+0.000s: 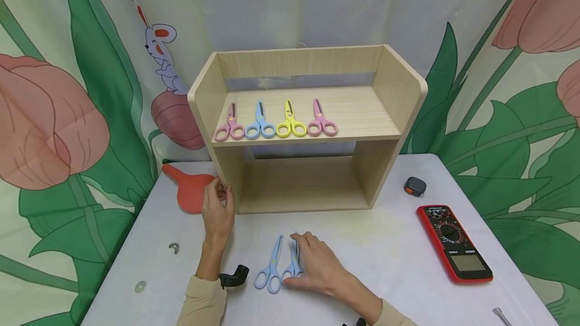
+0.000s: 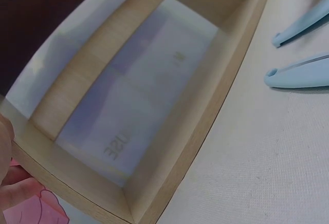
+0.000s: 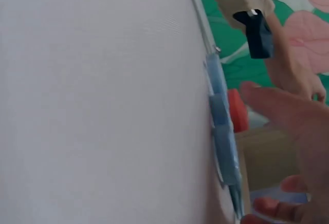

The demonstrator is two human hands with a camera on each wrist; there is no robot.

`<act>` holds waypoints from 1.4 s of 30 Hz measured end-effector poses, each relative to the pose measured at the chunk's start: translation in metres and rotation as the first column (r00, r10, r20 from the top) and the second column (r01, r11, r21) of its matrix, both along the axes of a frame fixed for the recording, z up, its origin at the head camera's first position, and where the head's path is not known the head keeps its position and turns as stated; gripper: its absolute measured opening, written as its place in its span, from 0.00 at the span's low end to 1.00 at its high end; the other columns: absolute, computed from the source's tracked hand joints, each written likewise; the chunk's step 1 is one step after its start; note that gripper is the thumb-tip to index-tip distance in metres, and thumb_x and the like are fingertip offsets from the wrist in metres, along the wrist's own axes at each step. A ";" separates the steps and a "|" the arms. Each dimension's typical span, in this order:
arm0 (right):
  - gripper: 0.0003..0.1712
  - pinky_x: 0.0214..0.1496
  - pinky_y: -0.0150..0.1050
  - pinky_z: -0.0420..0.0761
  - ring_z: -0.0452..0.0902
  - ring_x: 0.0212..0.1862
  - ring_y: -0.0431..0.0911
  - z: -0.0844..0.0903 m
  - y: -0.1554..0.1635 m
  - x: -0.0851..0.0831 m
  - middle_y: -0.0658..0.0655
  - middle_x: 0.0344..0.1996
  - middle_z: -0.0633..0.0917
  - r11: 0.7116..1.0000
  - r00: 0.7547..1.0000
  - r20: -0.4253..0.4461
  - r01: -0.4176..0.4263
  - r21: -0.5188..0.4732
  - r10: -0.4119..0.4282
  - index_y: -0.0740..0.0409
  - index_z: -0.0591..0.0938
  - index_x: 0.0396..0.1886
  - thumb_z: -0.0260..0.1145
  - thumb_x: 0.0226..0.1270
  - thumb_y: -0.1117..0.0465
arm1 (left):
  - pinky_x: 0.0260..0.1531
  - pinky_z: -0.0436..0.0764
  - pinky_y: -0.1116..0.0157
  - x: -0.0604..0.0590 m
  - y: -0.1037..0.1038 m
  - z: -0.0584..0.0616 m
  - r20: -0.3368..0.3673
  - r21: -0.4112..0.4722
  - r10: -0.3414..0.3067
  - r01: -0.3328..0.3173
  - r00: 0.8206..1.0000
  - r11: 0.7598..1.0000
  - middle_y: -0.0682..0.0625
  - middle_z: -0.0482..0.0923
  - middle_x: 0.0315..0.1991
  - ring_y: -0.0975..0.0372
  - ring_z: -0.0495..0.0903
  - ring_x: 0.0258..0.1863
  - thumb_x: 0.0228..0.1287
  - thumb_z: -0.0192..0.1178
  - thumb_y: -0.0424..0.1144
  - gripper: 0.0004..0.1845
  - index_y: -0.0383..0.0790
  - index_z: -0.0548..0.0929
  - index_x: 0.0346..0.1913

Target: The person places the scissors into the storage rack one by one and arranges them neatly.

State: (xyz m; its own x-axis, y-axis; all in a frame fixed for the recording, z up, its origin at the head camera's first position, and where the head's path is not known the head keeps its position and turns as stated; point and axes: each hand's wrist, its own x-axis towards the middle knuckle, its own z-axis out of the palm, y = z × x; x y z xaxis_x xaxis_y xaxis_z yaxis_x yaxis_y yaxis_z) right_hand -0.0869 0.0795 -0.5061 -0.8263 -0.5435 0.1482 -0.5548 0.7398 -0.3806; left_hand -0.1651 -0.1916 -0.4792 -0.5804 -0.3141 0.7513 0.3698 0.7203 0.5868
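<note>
**Hands at the shelf and the blue scissors**

Your left hand point(image 1: 218, 211) rested against the lower left front corner of the wooden shelf unit point(image 1: 308, 125), fingers lightly bent around the pale, grained edge of the side panel; it steadied the board rather than gripping hard. In the left wrist view the same edge showed as a smooth laminate face with a raw, lighter core along its rim.

Your right hand point(image 1: 317, 263) lay flat and relaxed on the white, finely textured table point(image 1: 399, 255), fingers extended over one of two light blue plastic scissors point(image 1: 293, 261). The fingertips touched that pair, but the views were too blurred to tell whether any finger actually curled round it. The second blue pair point(image 1: 271, 266) lay just beside it to the left, untouched, with rounded loop handles toward you.

On the upper shelf four small scissors lay in a row: pink point(image 1: 228, 124), blue point(image 1: 260, 121), yellow point(image 1: 291, 120) and pink point(image 1: 321, 119).

A soft red rubber bulb point(image 1: 190, 190) sat just left of the shelf. To the right lay a red-cased multimeter point(image 1: 454, 243) and a small grey tape measure point(image 1: 415, 186).
</note>
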 end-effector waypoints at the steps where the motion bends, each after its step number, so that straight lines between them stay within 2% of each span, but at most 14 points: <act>1: 0.63 0.49 0.39 0.80 0.71 0.46 0.40 -0.003 -0.001 0.001 0.51 0.50 0.78 1.000 1.000 0.011 -0.011 0.015 0.011 0.57 0.68 0.71 0.72 0.43 0.23 | 0.34 0.86 0.53 0.000 0.000 0.000 0.000 0.000 0.000 0.000 1.000 1.000 0.34 0.78 0.41 0.47 0.84 0.36 0.67 0.61 0.27 0.16 0.26 0.75 0.56; 5: 0.66 0.52 0.39 0.81 0.71 0.48 0.41 -0.007 0.000 0.000 0.53 0.51 0.77 0.999 0.999 0.022 -0.029 0.043 0.028 0.60 0.66 0.73 0.74 0.42 0.25 | 0.34 0.87 0.50 0.000 0.000 0.000 0.000 0.001 -0.003 0.003 1.000 1.000 0.34 0.78 0.40 0.47 0.84 0.36 0.67 0.61 0.26 0.17 0.26 0.74 0.56; 12: 0.52 0.52 0.42 0.82 0.73 0.47 0.43 -0.007 0.005 -0.007 0.55 0.50 0.78 0.998 1.000 0.005 0.021 0.055 -0.021 0.64 0.69 0.69 0.75 0.50 0.39 | 0.34 0.87 0.51 0.000 -0.001 -0.001 0.013 0.002 -0.005 0.005 1.000 1.000 0.34 0.78 0.41 0.48 0.84 0.36 0.67 0.61 0.27 0.16 0.26 0.74 0.56; 18: 0.48 0.39 0.36 0.80 0.68 0.37 0.40 -0.008 0.006 -0.010 0.54 0.40 0.77 0.996 0.997 -0.040 0.062 0.063 -0.060 0.67 0.80 0.55 0.75 0.48 0.33 | 0.35 0.87 0.54 0.001 0.000 0.000 0.014 -0.014 0.006 -0.006 1.000 1.000 0.34 0.78 0.41 0.49 0.84 0.37 0.67 0.61 0.27 0.17 0.26 0.74 0.56; 22: 0.39 0.32 0.33 0.80 0.68 0.32 0.38 -0.009 0.007 -0.011 0.53 0.35 0.77 0.996 0.993 -0.086 0.081 0.048 -0.076 0.67 0.84 0.45 0.77 0.48 0.36 | 0.34 0.87 0.56 0.001 0.000 0.001 0.010 -0.021 -0.001 0.001 1.000 1.000 0.34 0.78 0.42 0.49 0.84 0.37 0.67 0.61 0.27 0.17 0.25 0.74 0.56; 30: 0.31 0.28 0.27 0.75 0.65 0.30 0.35 -0.004 0.009 -0.013 0.47 0.31 0.74 0.996 0.991 -0.104 0.083 -0.017 -0.085 0.61 0.84 0.40 0.76 0.44 0.42 | 0.35 0.87 0.55 0.001 -0.001 0.002 0.017 -0.018 -0.014 0.015 1.000 1.000 0.34 0.77 0.42 0.48 0.84 0.38 0.69 0.60 0.28 0.17 0.26 0.73 0.57; 33: 0.29 0.30 0.26 0.74 0.66 0.31 0.34 0.005 0.010 -0.013 0.44 0.32 0.74 0.994 0.987 -0.136 0.074 -0.075 -0.084 0.57 0.84 0.40 0.75 0.42 0.43 | 0.35 0.87 0.55 0.001 -0.001 0.001 0.019 -0.017 -0.018 0.019 1.000 1.000 0.33 0.77 0.42 0.48 0.84 0.37 0.69 0.59 0.28 0.16 0.26 0.74 0.57; 37: 0.29 0.34 0.27 0.77 0.69 0.35 0.34 0.029 0.013 -0.013 0.44 0.36 0.77 0.987 0.973 -0.224 0.019 -0.161 -0.055 0.54 0.82 0.41 0.77 0.40 0.44 | 0.35 0.87 0.58 0.000 -0.001 0.001 0.014 -0.023 -0.012 0.012 1.000 1.000 0.33 0.77 0.41 0.49 0.84 0.37 0.69 0.60 0.28 0.16 0.26 0.74 0.56; 39: 0.30 0.36 0.28 0.79 0.71 0.36 0.35 0.045 0.015 -0.014 0.46 0.37 0.78 0.979 0.955 -0.295 -0.032 -0.199 -0.029 0.54 0.82 0.42 0.78 0.39 0.45 | 0.34 0.87 0.57 0.000 -0.001 0.000 0.001 -0.025 -0.007 0.007 1.000 1.000 0.33 0.77 0.41 0.49 0.84 0.36 0.68 0.60 0.27 0.16 0.25 0.74 0.56; 42: 0.32 0.36 0.31 0.81 0.74 0.37 0.38 0.071 0.019 -0.020 0.49 0.37 0.79 0.960 0.906 -0.422 -0.124 -0.251 0.007 0.57 0.81 0.42 0.80 0.37 0.47 | 0.32 0.87 0.53 -0.001 -0.001 0.000 -0.021 -0.024 -0.003 0.003 1.000 1.000 0.33 0.78 0.40 0.48 0.84 0.35 0.66 0.61 0.26 0.16 0.24 0.74 0.55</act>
